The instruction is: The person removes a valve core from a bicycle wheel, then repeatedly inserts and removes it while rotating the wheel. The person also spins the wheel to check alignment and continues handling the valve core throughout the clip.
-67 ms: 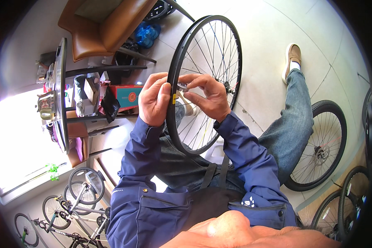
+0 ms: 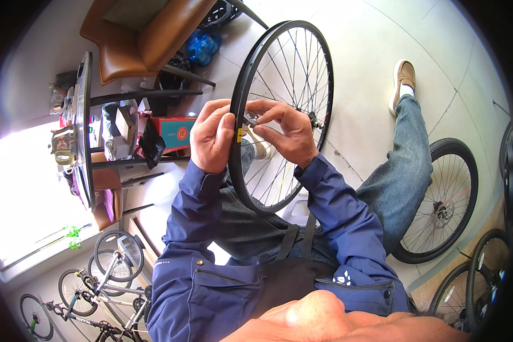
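Note:
A bare bicycle wheel (image 2: 329,85), with a black rim, thin spokes and no tyre, stands upright in front of me. My left hand (image 2: 212,137) is closed on the near left side of the rim, its thumb pressed against the outer face beside a yellow sticker (image 2: 239,135). Inside the rim, my right hand (image 2: 286,131) pinches a small silver tool, apparently a spoke wrench (image 2: 249,118), at the spoke ends. The fingers partly cover this tool, so its full shape is hidden. The wheel's hub (image 2: 313,119) shows just past my right hand.
A second wheel with a tyre (image 2: 474,196) lies beside my right leg, with more wheels (image 2: 487,265) at the right edge. To the left are a brown chair (image 2: 154,45), a cluttered table (image 2: 85,131) and a red-and-teal box (image 2: 174,134). Bicycles (image 2: 105,285) stand at lower left.
My right fingers and the small tool have shifted very slightly. The wheel and my left hand have edged a touch to the left.

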Motion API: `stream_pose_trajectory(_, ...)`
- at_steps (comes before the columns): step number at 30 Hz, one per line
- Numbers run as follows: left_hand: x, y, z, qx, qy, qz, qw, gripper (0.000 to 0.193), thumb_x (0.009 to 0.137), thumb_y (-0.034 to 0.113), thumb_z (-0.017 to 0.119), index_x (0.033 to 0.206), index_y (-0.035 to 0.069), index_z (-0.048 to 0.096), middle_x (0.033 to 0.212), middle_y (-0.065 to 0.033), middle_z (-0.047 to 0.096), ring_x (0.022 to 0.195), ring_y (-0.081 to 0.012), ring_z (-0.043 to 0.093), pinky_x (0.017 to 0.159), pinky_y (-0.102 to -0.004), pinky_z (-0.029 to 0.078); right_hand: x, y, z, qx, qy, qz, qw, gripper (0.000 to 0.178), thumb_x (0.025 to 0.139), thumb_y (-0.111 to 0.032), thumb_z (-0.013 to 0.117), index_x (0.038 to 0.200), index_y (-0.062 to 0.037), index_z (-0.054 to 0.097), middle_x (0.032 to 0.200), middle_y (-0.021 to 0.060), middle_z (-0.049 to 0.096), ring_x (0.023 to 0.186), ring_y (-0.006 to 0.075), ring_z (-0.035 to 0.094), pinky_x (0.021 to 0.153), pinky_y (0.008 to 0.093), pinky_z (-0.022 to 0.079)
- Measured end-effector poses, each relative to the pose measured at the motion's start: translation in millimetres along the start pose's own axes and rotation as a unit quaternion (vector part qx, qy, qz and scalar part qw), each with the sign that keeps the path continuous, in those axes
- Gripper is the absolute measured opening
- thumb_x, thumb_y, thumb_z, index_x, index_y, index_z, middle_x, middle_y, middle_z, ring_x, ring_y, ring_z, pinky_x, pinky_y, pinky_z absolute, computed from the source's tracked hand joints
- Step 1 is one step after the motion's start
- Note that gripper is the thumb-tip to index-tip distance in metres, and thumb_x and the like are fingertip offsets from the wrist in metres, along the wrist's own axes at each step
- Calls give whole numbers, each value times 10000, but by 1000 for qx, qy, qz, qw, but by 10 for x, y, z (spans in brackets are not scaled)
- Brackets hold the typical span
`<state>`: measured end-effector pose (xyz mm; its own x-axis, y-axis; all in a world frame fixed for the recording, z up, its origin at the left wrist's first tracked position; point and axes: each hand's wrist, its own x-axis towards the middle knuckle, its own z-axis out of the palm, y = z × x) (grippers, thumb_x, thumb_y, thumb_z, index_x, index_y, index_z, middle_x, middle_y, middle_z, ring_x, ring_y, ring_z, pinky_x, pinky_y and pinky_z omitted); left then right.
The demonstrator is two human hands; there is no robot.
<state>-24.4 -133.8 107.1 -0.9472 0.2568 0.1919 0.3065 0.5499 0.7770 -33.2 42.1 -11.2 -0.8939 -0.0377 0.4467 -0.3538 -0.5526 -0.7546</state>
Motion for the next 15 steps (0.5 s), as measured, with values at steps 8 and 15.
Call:
stream_pose_trajectory(8, -14, 113, 48, -1, 2, 28, 1000, 264, 1054, 103, 596, 1197, -48, 758, 1152, -172, 727, 1016, -250, 709, 912, -340, 551, -11, -102, 126, -80, 72, 43, 993, 265, 831, 61, 861, 1026, 8, 688, 1171, 164, 792, 1049, 226, 786, 928, 354, 633)
stream_pose_trajectory(15, -21, 78, 4, 9, -23, 4, 1000, 328, 1107, 152, 539, 1208, -80, 748, 1244, -177, 736, 1132, -234, 698, 992, -327, 526, 19, -202, 133, -184, 57, -31, 981, 264, 825, 34, 873, 1035, 5, 716, 1148, 158, 798, 980, 227, 776, 863, 332, 619)
